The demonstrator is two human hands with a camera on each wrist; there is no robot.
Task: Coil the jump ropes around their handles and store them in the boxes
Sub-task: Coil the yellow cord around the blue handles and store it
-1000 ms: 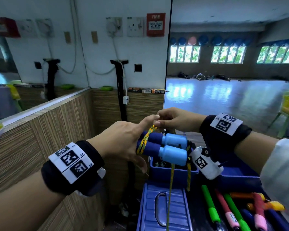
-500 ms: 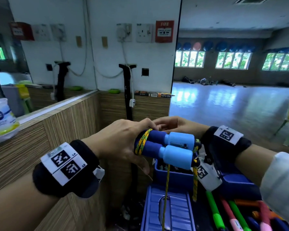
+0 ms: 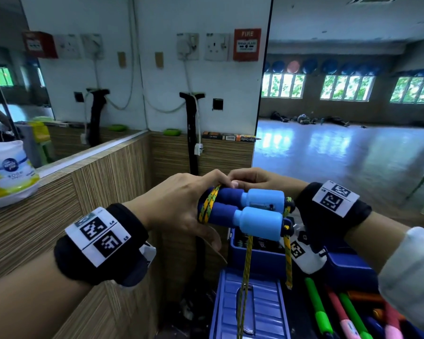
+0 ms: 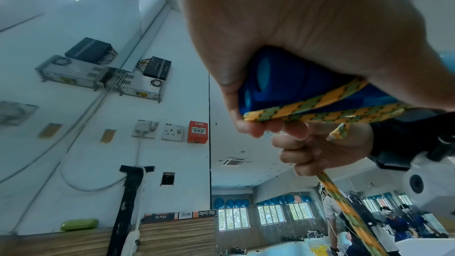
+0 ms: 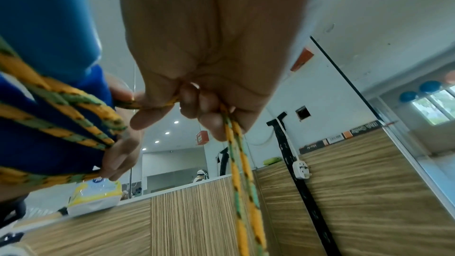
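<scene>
The handles (image 3: pixel 245 211) lay paired above the blue box (image 3: pixel 257 259), left hand (image 3: pixel 181 209) clamped round their dark grips. Right hand (image 3: pixel 257 179) pinched the rope (image 3: pixel 207 204) (soft braid, light, judged slip-prone); hold it close to the handles
</scene>
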